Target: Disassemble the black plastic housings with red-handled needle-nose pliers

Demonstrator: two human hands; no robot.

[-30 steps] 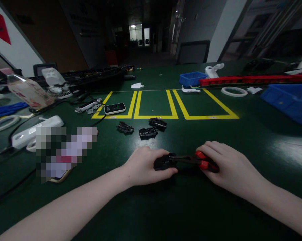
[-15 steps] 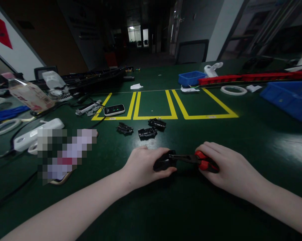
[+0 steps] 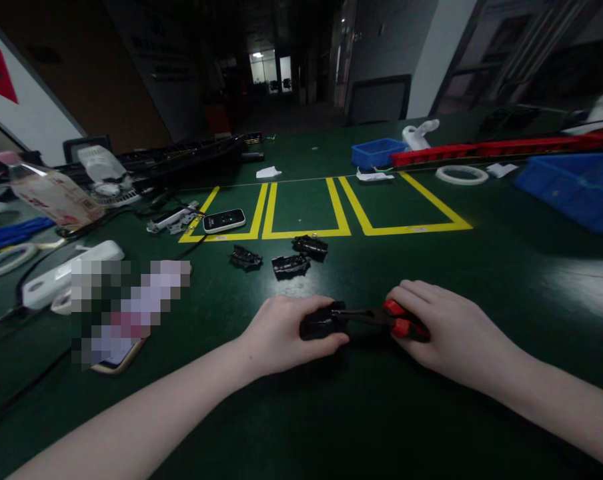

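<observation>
In my left hand point(image 3: 281, 333) is a small black plastic part point(image 3: 321, 323), gripped between thumb and fingers just above the green table. My right hand point(image 3: 441, 327) is closed round the red handles of long-nose pliers point(image 3: 364, 316). The jaws point left and reach the right end of the black part; whether they pinch it I cannot tell. Beyond my left hand lie three similar black plastic parts: one on the left point(image 3: 245, 257), one in the middle point(image 3: 291, 265) and one on the right point(image 3: 310, 246).
Yellow tape outlines point(image 3: 306, 234) mark the table ahead. A black-and-white handheld device point(image 3: 224, 221) rests by the left outline. At left are a phone point(image 3: 126, 353), a white power strip point(image 3: 74, 272) and a bottle point(image 3: 56, 190). Blue bins point(image 3: 571, 193) and a tape roll point(image 3: 461, 175) stand right.
The whole view has shifted slightly, so most things appear a little further left. Both hands keep their holds on the black part and the pliers.
</observation>
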